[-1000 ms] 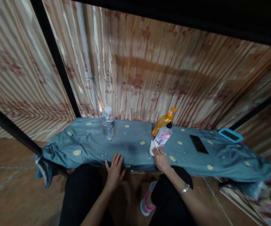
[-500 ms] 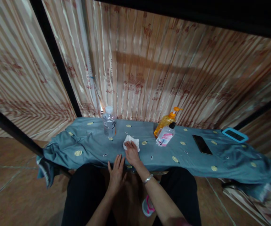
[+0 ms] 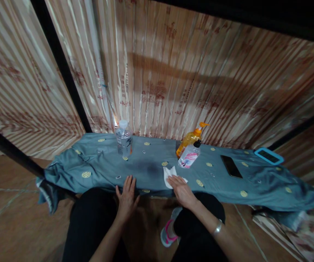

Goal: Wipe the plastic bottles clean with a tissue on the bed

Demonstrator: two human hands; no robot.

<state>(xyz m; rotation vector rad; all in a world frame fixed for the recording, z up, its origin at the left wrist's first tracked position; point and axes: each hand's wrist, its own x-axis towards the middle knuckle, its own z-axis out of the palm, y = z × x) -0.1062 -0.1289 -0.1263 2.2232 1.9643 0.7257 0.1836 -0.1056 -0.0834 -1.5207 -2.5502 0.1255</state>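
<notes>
My right hand (image 3: 181, 186) lies flat with fingers stretched on a white tissue (image 3: 169, 172), pressing it on the blue-grey patterned cloth (image 3: 97, 167) that covers a low table. A dark damp patch (image 3: 149, 168) shows on the cloth just left of the tissue. My left hand (image 3: 126, 194) rests flat and open on the table's near edge, holding nothing. A clear water bottle (image 3: 123, 138) stands at the back left. An orange pump bottle (image 3: 189, 139) and a white pump bottle with pink print (image 3: 189, 155) stand behind the tissue.
A black phone (image 3: 230, 166) lies on the cloth to the right, and a blue-framed device (image 3: 269, 156) sits at the far right end. Striped curtains hang behind the table. Black metal bars (image 3: 61, 69) cross at the left. My knees are under the table edge.
My right hand slid the tissue from the middle of the cloth toward the right and nearer to me. The left hand stayed on the near edge.
</notes>
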